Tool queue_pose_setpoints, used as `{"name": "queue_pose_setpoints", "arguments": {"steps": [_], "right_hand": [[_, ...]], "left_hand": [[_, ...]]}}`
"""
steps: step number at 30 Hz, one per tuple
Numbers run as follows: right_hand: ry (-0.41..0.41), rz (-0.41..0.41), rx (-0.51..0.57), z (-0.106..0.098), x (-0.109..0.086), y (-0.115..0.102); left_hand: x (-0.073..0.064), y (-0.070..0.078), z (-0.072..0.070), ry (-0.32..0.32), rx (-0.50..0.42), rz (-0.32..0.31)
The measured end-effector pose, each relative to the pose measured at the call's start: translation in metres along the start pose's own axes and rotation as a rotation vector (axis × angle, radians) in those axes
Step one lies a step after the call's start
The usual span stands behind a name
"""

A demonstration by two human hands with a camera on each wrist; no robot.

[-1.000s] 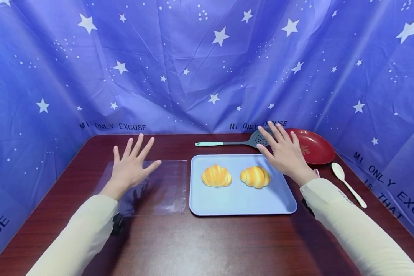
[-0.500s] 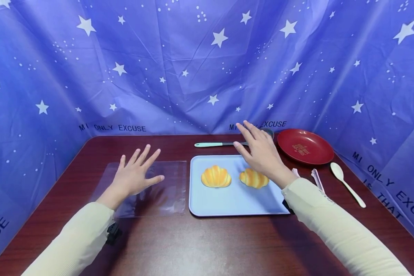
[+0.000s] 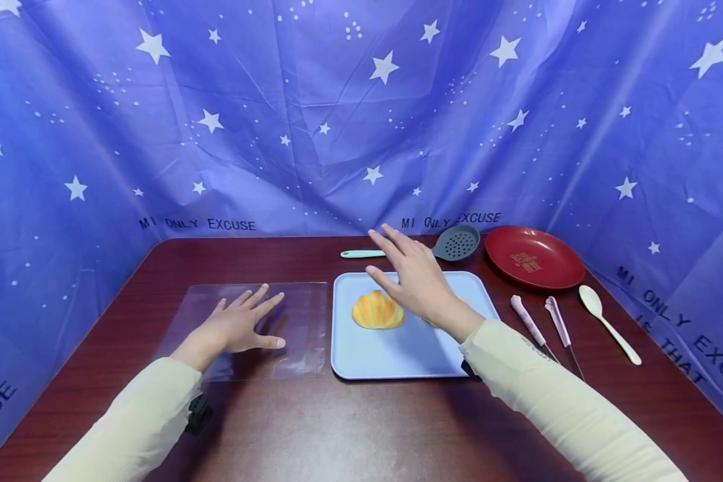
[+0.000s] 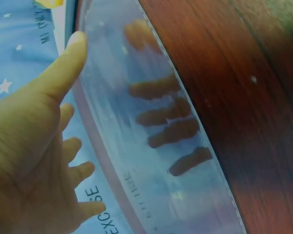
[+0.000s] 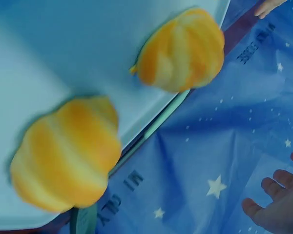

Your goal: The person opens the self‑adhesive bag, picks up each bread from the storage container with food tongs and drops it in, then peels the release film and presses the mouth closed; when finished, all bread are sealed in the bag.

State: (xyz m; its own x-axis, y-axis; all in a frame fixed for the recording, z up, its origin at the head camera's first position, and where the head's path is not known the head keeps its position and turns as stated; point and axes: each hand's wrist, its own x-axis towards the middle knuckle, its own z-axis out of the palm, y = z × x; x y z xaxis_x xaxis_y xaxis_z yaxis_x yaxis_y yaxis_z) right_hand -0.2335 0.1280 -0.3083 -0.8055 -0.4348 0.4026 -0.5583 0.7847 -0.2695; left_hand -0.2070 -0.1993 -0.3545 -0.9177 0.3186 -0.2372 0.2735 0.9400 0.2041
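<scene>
My left hand [image 3: 237, 327] hovers with spread fingers over a clear plastic bag [image 3: 306, 311] lying flat on the table. In the left wrist view the fingers' reflections show on the shiny bag [image 4: 107, 105], with a gap between hand and bag. My right hand [image 3: 414, 281] is held above a light blue tray [image 3: 361, 358], its fingers extended and holding nothing. Two croissants rest on the tray. The left croissant [image 3: 375, 313] is largely visible; the right one is mostly behind my right hand in the head view, but the right wrist view shows this croissant [image 5: 68, 156] whole.
Behind the tray lies a slotted spatula [image 3: 456, 243] with a mint handle. A red plate [image 3: 533, 258] sits at the back right. Pink-handled tongs [image 3: 528, 321] and a cream spoon [image 3: 608, 321] lie right of the tray. A starry blue curtain [image 3: 313, 100] surrounds the table.
My right hand has moved left across the tray, uncovering the spatula head, plate and tongs. My left hand has lowered toward the plastic bag. The objects have stayed in place.
</scene>
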Motion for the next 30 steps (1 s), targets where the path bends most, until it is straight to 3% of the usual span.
{"name": "queue_pose_setpoints", "arguments": {"steps": [7,17,24,30], "right_hand": [[-0.068,-0.016,-0.001,0.014,0.003,-0.015],[-0.159,-0.065,-0.006,0.035,0.008,-0.039],[-0.279,-0.056,-0.024,0.050,0.012,-0.055],[-0.332,-0.061,-0.068,0.062,0.013,-0.066]], "left_hand": [[-0.002,-0.003,0.002,-0.088,-0.045,-0.014],[-0.007,-0.013,0.002,-0.080,-0.084,-0.049],[-0.005,-0.015,-0.002,-0.076,-0.070,-0.035],[-0.002,-0.015,-0.005,-0.105,-0.079,-0.063]]}}
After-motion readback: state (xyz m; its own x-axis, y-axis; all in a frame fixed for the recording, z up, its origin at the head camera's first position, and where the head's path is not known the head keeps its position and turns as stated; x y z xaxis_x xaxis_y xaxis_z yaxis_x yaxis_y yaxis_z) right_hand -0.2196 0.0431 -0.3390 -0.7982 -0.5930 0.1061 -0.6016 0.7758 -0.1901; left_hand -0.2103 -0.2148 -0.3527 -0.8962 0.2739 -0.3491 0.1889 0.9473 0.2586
